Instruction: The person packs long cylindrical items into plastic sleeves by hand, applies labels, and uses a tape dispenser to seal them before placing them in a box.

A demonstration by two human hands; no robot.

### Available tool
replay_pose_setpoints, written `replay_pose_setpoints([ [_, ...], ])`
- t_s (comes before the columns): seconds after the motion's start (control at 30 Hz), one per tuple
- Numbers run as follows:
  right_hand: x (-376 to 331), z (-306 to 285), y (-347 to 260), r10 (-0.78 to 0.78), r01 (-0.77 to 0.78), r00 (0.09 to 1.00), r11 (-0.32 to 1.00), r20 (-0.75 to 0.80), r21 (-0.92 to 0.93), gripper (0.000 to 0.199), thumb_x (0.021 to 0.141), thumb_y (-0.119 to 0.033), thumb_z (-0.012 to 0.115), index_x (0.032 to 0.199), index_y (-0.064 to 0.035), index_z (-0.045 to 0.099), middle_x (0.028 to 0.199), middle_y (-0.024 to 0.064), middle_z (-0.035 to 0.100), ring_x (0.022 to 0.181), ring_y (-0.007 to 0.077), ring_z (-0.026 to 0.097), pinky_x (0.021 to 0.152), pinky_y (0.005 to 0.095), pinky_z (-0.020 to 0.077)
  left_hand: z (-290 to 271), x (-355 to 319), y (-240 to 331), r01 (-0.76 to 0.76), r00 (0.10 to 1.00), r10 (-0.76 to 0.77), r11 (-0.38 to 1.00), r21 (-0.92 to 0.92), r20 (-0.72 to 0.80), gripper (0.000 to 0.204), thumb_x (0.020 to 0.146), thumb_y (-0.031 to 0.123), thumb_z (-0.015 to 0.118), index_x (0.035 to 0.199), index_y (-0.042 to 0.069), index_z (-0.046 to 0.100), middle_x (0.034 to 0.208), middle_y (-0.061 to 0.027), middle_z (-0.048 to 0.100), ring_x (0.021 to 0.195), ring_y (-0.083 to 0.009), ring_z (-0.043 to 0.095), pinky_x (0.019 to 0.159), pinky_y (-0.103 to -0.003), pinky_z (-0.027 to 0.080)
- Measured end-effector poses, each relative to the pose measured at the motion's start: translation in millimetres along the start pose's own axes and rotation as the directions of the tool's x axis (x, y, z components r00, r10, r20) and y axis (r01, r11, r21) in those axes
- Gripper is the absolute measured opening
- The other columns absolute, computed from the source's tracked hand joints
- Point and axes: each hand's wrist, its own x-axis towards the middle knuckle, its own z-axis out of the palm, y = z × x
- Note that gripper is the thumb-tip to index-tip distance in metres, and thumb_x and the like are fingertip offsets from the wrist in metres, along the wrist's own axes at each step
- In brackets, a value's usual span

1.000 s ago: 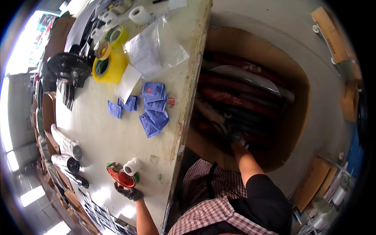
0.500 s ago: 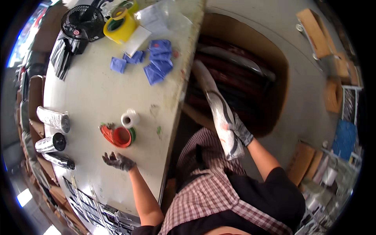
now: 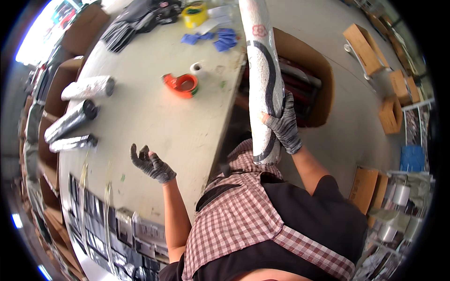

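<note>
In the head view we take the worktable (image 3: 154,112) as our landmark. Our right hand (image 3: 284,124), in a grey knit glove, is off the table's right edge, fingers wrapped and clamped around a long wrapped roll (image 3: 263,79), white with a black curved stripe. The roll stands nearly upright in the picture, its lower end against the checked shirt and its upper end reaching past the table's far right corner. Just beyond the roll, on the floor beside the table's right edge, an open cardboard box (image 3: 318,79) contains more dark rolls. Our left hand (image 3: 151,163), gloved likewise, hovers over the table's near part, palm open, fingers spread apart and slightly curled, holding nothing. Towards the table's middle, an orange tape dispenser (image 3: 182,85) lies flat, with a small white tape roll (image 3: 197,69) just beside it on the far side. At the table's left edge three wrapped rolls (image 3: 77,119) lie side by side, one pale and two dark. At the far end we see blue packets (image 3: 219,40), a yellow tape roll (image 3: 194,15) and a pile of black items (image 3: 131,23). Along the table's near-left edge, flat printed packages (image 3: 103,220) are stacked in a row.
</note>
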Motion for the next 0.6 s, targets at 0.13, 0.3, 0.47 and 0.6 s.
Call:
replay_pose_setpoints([
  [0.13,-2,63,-52,-0.231,0.233,0.954,0.972,0.189,0.013,0.083,0.065,-0.020,0.077,0.132,-0.0003,0.032,0.120,0.0176,0.048,0.111,0.0267,0.049,0.097,0.0372,0.0399,-48,11,43,-0.086,0.982,0.075,0.995,-0.054,-0.173,0.055,0.085,0.019,0.066,0.132,0.006,0.041,0.096,-0.0017,0.054,0.094,-0.0121,0.049,0.089,-0.028,0.039],
  [0.3,-13,148,-81,-0.367,0.348,0.808,0.929,0.461,0.129,0.086,0.062,-0.019,0.077,0.133,-0.0005,0.031,0.120,0.0187,0.049,0.109,0.0295,0.051,0.094,0.0409,0.0421,-106,-7,64,-0.159,0.931,0.204,0.973,0.167,-0.304,0.062,0.088,0.035,0.062,0.133,0.003,0.035,0.133,-0.0104,0.044,0.105,-0.0186,0.050,0.093,-0.034,0.041],
  [0.47,-17,223,-36,-0.580,0.526,0.539,0.798,0.611,0.294,0.095,0.062,-0.016,0.077,0.140,-0.0018,0.025,0.125,0.0210,0.049,0.115,0.0324,0.052,0.097,0.0393,0.0414,-147,-52,84,-0.137,0.899,0.258,0.934,0.330,-0.355,0.040,0.091,0.018,0.054,0.127,0.001,0.046,0.125,-0.0160,0.050,0.099,-0.0228,0.055,0.082,-0.033,0.050],
  [0.6,-23,254,-2,-0.465,0.606,0.241,0.758,0.852,0.242,0.094,0.058,-0.016,0.076,0.139,-0.0063,0.030,0.121,0.0199,0.053,0.112,0.0344,0.053,0.095,0.0399,0.0435,-178,-120,94,0.160,0.807,0.023,0.953,0.256,-0.590,0.029,0.087,-0.002,0.051,0.115,0.003,0.056,0.103,-0.0059,0.061,0.084,-0.0131,0.057,0.080,-0.027,0.046],
])
